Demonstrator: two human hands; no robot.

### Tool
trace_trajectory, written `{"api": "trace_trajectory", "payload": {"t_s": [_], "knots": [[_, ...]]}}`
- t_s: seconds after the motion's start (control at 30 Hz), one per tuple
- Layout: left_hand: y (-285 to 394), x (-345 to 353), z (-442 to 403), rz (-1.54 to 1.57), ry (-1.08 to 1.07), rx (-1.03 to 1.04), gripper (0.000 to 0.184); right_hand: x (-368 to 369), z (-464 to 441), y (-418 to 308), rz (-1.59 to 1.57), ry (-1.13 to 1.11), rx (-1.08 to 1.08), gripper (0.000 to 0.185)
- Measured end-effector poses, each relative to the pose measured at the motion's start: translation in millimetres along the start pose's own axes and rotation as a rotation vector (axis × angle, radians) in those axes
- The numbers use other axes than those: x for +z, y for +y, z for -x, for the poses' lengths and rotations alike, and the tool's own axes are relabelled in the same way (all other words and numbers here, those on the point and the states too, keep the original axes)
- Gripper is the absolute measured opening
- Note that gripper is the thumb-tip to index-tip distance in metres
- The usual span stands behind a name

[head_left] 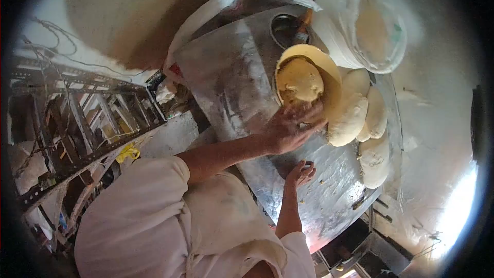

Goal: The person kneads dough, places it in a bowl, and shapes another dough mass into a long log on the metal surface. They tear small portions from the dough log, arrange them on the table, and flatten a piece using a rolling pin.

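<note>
My left hand is at the lower rim of a tilted yellow bowl, its fingers curled around the edge. A rounded lump of pale dough rests inside the bowl, right by my fingers. Part of the grip is hidden behind the rim. My right hand hovers by the near side of the metal-topped table, fingers loosely bent and apart, holding nothing. Several smooth oval dough pieces, among them one large piece and another, lie beside the bowl toward the far edge.
A dark round container with a brush stands past the bowl. Behind it is an open white sack. White plastic sheeting edges the table's left end. A metal rack stands to the left. Crumbs dot the tabletop.
</note>
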State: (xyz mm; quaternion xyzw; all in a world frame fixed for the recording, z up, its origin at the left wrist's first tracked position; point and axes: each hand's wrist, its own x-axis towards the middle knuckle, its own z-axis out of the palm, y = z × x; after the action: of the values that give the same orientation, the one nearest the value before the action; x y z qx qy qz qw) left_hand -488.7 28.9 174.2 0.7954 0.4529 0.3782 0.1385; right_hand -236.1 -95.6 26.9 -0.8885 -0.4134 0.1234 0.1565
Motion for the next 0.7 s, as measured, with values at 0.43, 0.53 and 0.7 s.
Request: {"api": "trace_trajectory", "payload": {"t_s": [0.43,0.53,0.7], "knots": [[-78,9,-21,1.155,-0.003,-1.298,0.072,39,-14,-26,0.383,0.123,-0.066,0.076],[-79,28,-18,1.261,-0.097,-1.297,0.053,36,-17,-32,0.353,0.085,-0.061,0.076],[-61,34,19,1.412,0.051,-1.326,0.04,40,-17,-28,0.338,0.157,-0.11,0.077]]}}
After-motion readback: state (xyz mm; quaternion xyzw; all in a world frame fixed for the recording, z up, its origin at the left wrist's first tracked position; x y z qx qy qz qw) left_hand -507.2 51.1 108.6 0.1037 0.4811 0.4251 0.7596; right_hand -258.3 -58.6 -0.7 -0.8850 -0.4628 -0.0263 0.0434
